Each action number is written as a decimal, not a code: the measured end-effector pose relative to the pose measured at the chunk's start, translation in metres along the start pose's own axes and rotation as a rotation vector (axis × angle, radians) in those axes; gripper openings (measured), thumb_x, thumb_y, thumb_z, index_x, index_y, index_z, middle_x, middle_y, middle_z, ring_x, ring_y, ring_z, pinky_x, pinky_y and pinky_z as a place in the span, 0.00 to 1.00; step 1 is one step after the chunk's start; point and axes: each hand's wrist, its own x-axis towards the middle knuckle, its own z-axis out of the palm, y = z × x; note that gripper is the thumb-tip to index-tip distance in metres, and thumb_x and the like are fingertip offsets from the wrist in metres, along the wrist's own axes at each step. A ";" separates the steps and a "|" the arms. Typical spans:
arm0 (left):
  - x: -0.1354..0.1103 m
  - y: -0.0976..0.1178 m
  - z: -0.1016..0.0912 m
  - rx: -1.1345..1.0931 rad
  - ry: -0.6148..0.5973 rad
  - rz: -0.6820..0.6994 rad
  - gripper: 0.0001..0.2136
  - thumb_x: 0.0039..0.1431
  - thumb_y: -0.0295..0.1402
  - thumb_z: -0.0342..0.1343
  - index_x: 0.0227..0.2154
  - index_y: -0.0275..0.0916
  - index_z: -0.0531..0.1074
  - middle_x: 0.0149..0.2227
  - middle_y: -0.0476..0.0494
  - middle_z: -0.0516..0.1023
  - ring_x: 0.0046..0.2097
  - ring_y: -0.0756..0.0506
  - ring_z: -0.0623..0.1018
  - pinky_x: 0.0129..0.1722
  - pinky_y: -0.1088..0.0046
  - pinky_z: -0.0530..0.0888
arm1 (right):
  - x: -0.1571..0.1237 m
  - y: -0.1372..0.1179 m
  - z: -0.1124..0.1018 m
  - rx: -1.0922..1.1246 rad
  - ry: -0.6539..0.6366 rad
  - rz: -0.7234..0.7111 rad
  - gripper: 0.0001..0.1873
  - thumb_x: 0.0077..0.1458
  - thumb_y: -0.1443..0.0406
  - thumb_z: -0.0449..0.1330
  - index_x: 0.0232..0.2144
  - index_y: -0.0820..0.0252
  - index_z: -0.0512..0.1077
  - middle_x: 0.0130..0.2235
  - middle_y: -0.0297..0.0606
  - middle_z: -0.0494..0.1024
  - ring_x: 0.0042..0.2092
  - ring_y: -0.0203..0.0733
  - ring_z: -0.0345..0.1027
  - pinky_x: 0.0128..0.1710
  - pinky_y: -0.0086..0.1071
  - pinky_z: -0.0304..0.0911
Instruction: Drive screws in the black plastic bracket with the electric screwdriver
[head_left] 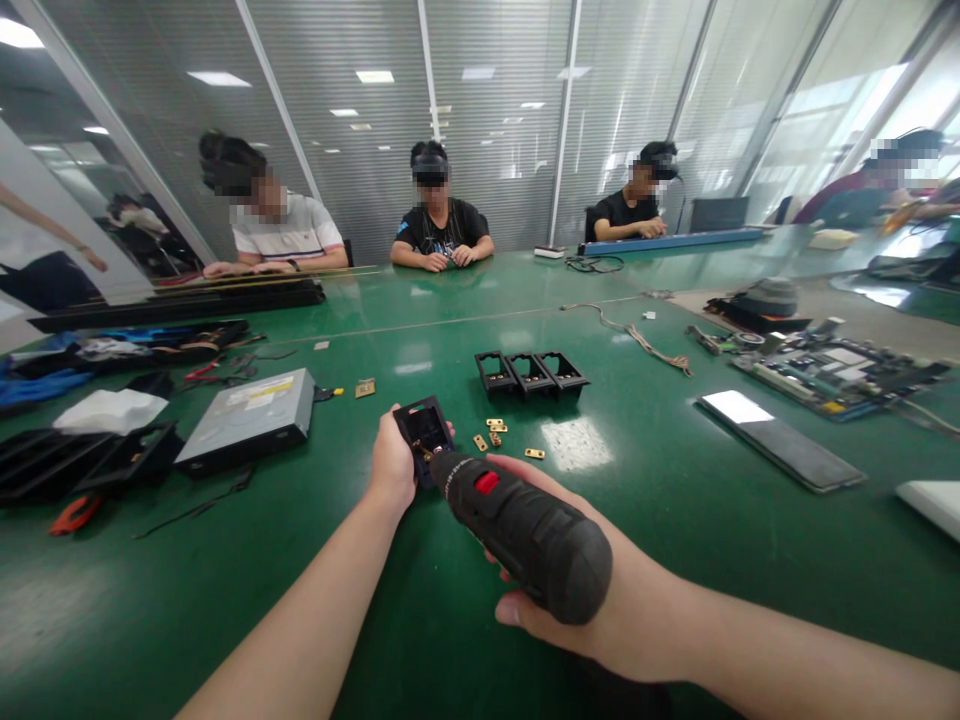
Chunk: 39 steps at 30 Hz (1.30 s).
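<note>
My left hand (391, 462) is closed around a small black plastic housing (424, 432), held just above the green table (675, 470). My right hand (581, 610) grips a black electric screwdriver (521, 530) with a red switch. Its tip points into the housing's open cavity. Several small brass plates (496, 431) lie on the table just beyond the housing. Three more black housings (529, 373) stand in a row further back.
A grey optical drive (249, 418) lies to the left, beside black trays (82, 460) and a white cloth (111, 410). A circuit board (836, 368) and a dark flat panel (780, 440) lie to the right. Several people sit along the far edge.
</note>
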 end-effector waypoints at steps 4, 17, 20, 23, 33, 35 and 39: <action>0.002 -0.003 -0.002 0.014 0.007 0.033 0.21 0.75 0.44 0.46 0.34 0.38 0.79 0.28 0.36 0.86 0.30 0.38 0.87 0.28 0.67 0.81 | -0.001 0.000 -0.002 0.027 -0.021 -0.025 0.63 0.47 0.63 0.77 0.79 0.51 0.52 0.52 0.44 0.79 0.49 0.51 0.76 0.55 0.52 0.74; 0.000 -0.002 -0.003 0.024 -0.005 0.035 0.22 0.75 0.45 0.45 0.35 0.37 0.79 0.28 0.35 0.86 0.30 0.39 0.87 0.31 0.66 0.82 | -0.002 0.003 -0.001 0.044 -0.029 -0.001 0.62 0.49 0.69 0.77 0.80 0.47 0.55 0.56 0.44 0.82 0.49 0.49 0.79 0.54 0.47 0.79; -0.001 -0.002 -0.004 0.038 0.001 0.035 0.23 0.75 0.45 0.45 0.36 0.36 0.80 0.29 0.35 0.87 0.31 0.39 0.87 0.32 0.66 0.82 | -0.003 0.007 -0.002 0.050 -0.012 -0.011 0.62 0.49 0.70 0.77 0.80 0.45 0.56 0.55 0.43 0.82 0.52 0.52 0.79 0.55 0.48 0.79; -0.002 -0.003 -0.005 0.036 0.003 0.037 0.24 0.75 0.47 0.46 0.38 0.35 0.81 0.30 0.36 0.86 0.32 0.38 0.87 0.32 0.65 0.82 | -0.003 0.016 -0.001 0.026 0.022 -0.063 0.61 0.51 0.69 0.77 0.80 0.43 0.57 0.55 0.43 0.83 0.55 0.55 0.79 0.59 0.52 0.77; -0.004 -0.003 -0.005 0.007 0.029 0.047 0.27 0.76 0.51 0.45 0.39 0.35 0.81 0.29 0.36 0.86 0.35 0.36 0.89 0.36 0.62 0.85 | -0.005 0.023 0.003 -0.056 0.063 -0.119 0.62 0.52 0.66 0.81 0.80 0.40 0.56 0.65 0.47 0.79 0.65 0.61 0.75 0.64 0.54 0.74; -0.004 -0.002 -0.005 -0.023 0.025 0.053 0.27 0.75 0.53 0.46 0.39 0.34 0.81 0.29 0.36 0.86 0.34 0.35 0.89 0.36 0.61 0.85 | -0.005 0.025 0.007 -0.034 0.060 -0.114 0.63 0.52 0.65 0.82 0.80 0.40 0.55 0.67 0.47 0.78 0.63 0.60 0.77 0.62 0.54 0.76; -0.004 -0.003 -0.005 -0.086 0.038 0.080 0.27 0.72 0.56 0.49 0.42 0.35 0.80 0.30 0.36 0.86 0.35 0.35 0.89 0.38 0.60 0.84 | -0.005 0.032 0.014 0.056 0.032 -0.029 0.65 0.54 0.67 0.79 0.82 0.36 0.50 0.59 0.44 0.82 0.50 0.53 0.83 0.48 0.43 0.81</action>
